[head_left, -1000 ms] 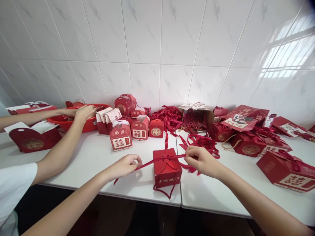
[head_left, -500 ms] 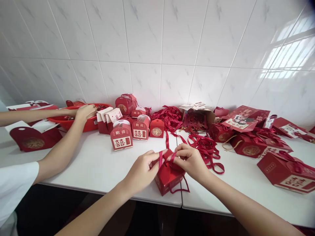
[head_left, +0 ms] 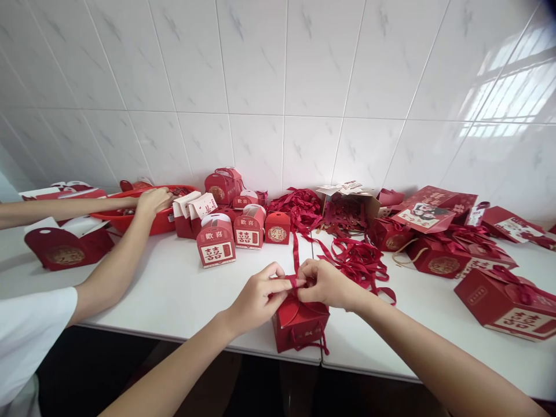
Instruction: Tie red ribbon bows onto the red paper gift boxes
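Note:
A small red gift box (head_left: 299, 325) stands at the front edge of the white table (head_left: 174, 289). A red ribbon (head_left: 294, 283) crosses its top. My left hand (head_left: 259, 296) and my right hand (head_left: 325, 283) meet just above the box, and each pinches the ribbon with closed fingers. Loose ribbon ends hang down the front of the box.
Finished red boxes (head_left: 216, 243) stand behind, with a heap of red ribbons (head_left: 360, 258) and an open carton (head_left: 347, 202). Larger red boxes (head_left: 504, 301) lie at the right. At the left, another person's hands (head_left: 152, 200) reach into a red basin (head_left: 139, 217).
My hands, spread wide and pulling the ribbon taut a second ago, have come together over the box top. The box has shifted slightly toward the table's front edge.

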`<state>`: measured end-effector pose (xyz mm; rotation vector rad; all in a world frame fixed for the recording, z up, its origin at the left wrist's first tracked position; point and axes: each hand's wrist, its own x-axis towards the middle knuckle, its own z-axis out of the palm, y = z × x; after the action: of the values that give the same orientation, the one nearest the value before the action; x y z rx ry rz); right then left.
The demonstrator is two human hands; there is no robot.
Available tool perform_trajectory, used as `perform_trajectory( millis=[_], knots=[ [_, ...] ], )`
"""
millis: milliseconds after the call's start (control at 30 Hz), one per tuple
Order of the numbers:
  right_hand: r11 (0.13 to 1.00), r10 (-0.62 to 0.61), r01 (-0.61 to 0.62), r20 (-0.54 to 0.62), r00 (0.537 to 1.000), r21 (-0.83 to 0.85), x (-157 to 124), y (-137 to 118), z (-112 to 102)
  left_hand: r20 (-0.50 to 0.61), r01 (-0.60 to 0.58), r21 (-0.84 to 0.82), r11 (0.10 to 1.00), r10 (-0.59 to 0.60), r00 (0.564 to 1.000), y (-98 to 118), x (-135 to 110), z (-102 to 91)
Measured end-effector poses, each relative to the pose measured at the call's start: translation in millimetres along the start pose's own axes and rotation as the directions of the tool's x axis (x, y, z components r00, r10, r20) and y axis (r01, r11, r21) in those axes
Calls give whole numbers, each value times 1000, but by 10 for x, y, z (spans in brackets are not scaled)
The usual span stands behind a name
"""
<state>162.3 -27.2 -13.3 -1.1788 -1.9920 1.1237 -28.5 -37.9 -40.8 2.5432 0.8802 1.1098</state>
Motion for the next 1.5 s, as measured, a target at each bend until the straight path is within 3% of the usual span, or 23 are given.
perform_trajectory(
  millis=[133, 300, 467, 567, 767, 1000, 1167, 1300, 1433, 1500],
  knots=[
    [997, 28, -23, 67, 997, -74, -1, -69, -48, -11, 43, -96, 994, -44, 999, -6, 53, -7],
    [990, 15, -5, 70, 997, -138, -26, -102, -105, 35, 182, -134, 974, -179, 983, 40, 86, -47],
    [947, -78, 54, -61, 995, -317, -150, -1, -229, 64, 356, -178, 917, -351, 934, -44, 76, -234],
    [927, -148, 101, -104, 984, -362, -219, 108, -265, 75, 395, -164, 904, -388, 919, -42, 97, -311],
    [907, -229, 146, -174, 958, -394, -217, 245, -203, 297, 499, -359, 789, -410, 862, 56, 248, -283],
    [850, -192, 45, -229, 954, -525, -302, 197, -185, 298, 336, -14, 942, -317, 901, -121, 258, -367],
    [826, -247, 39, -300, 922, -563, -326, 174, -140, 254, 212, 189, 959, -256, 933, -118, 190, -400],
    [846, -210, 14, -310, 927, -533, -344, 202, -128, 204, 124, 370, 921, -211, 956, -114, 132, -420],
    [901, -235, 110, -258, 937, -420, -410, 251, -166, 168, 95, 338, 936, -160, 973, -149, 51, -402],
    [946, -234, 189, -149, 961, -262, -447, 289, -175, 180, 105, 239, 965, -150, 972, -191, 10, -348]
  ],
)
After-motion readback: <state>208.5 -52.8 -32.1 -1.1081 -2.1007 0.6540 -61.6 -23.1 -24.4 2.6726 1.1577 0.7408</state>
